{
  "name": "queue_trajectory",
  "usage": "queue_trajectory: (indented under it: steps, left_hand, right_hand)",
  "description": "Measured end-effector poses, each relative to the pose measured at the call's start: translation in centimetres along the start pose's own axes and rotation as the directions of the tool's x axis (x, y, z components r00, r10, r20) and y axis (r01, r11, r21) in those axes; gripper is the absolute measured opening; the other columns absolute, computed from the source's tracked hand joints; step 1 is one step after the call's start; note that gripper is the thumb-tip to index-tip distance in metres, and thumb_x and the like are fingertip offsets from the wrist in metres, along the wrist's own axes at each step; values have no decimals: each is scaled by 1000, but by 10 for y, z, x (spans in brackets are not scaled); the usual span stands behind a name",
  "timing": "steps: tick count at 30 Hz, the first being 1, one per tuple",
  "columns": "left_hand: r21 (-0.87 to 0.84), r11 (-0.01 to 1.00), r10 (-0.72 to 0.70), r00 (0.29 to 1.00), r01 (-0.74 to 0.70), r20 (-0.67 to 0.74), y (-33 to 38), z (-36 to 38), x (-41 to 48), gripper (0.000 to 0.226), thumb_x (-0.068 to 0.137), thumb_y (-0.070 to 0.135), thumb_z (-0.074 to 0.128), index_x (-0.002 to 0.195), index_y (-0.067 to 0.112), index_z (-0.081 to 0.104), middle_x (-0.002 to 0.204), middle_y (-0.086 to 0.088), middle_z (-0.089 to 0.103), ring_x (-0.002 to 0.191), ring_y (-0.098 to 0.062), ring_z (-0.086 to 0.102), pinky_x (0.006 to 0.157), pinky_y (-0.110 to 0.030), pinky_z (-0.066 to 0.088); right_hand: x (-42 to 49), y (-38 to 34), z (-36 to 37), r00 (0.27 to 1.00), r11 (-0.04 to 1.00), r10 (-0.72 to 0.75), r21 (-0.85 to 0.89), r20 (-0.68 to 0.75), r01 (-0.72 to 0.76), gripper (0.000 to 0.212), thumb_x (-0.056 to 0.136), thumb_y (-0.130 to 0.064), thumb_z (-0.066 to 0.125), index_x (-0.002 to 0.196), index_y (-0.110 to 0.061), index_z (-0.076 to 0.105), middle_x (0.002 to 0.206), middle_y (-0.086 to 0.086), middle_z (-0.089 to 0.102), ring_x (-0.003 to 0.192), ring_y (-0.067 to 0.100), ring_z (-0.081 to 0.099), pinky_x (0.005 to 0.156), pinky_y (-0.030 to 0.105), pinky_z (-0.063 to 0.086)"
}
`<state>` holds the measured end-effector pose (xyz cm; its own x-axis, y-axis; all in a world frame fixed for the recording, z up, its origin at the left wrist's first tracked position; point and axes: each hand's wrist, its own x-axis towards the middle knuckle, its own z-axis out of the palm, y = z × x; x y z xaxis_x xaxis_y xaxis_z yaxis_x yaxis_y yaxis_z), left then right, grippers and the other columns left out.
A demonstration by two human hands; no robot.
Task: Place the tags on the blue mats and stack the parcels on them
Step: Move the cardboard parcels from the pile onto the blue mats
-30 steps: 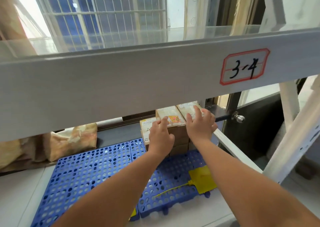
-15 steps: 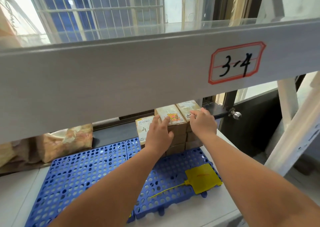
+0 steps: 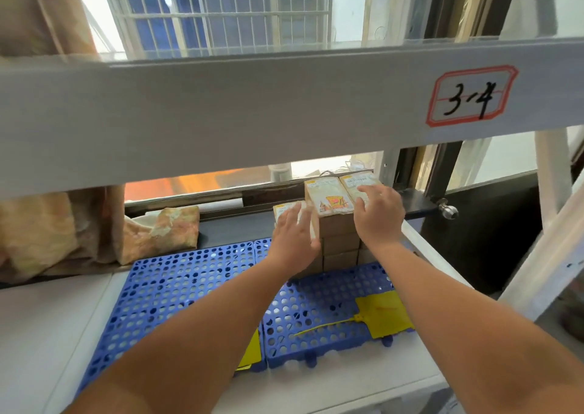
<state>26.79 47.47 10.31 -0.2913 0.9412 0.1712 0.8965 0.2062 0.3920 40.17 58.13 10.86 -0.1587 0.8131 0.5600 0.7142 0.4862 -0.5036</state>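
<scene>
Head view: I reach with both arms under the white shelf beam (image 3: 221, 113).
Parcels (image 3: 339, 243): brown cardboard boxes with pale printed labels on top, stacked in columns at the far end of the right blue mat (image 3: 331, 293).
Left hand (image 3: 295, 240): fingers straight, laid flat on the lowest column.
Right hand (image 3: 377, 216): fingers spread, resting on the tallest column's top, gripping nothing.
Yellow tag (image 3: 382, 317): flat on the right mat's near edge, thin tail pointing left.
Second yellow tag (image 3: 251, 350): on the left blue mat (image 3: 177, 287), partly under my forearm.

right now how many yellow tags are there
2. One yellow tag lies at the right blue mat's front corner; the other peeks from under the left forearm on the left mat's front edge. Arms may hide more.
</scene>
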Motion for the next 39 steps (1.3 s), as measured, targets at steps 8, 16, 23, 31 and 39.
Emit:
queue_trajectory:
  steps: [8,16,23,31,39]
  left_hand:
    - [118,989,-88,995,94,-56,-58,-28,-48,63,96,26,46,152,20,18,159,-8,15,147,-28,11,118,-41,17]
    - [229,936,-258,963,268,-74,-155,-84,-125,53,97,29,41,147,15,32,157,-7,22,145,-29,17,109,-45,31]
    - [239,861,-449,892,448,-54,-279,-151,-237,45,95,23,36,139,13,44,158,-4,23,145,-27,16,112,-39,27]
    - [309,750,-577,807,584,-125,-389,-211,-357,38,94,16,36,127,11,54,138,-9,49,126,-28,42,101,-37,41]
    - [103,673,-699,676,732,-234,-479,-239,-409,40,94,23,43,134,17,47,135,-4,51,118,-27,52,92,-37,51]
  right_hand:
    - [-44,-77,8,905,967,-256,72,339,246,29,93,-14,46,116,-15,64,102,11,70,94,26,64,77,35,53]
    - [-104,-190,39,736,907,-353,19,578,420,39,94,-18,41,130,-22,56,124,14,62,114,27,56,91,39,50]
    - [-201,-328,90,484,844,-365,63,795,533,43,96,-23,41,138,-28,46,139,10,51,133,30,37,99,42,42]
    - [-311,-470,143,352,769,-497,214,793,602,41,95,-31,43,136,-28,48,136,8,53,128,30,42,102,39,41]
    - [-365,-565,189,297,789,-541,352,787,504,38,95,-34,46,132,-26,52,126,8,60,119,27,52,96,34,45]
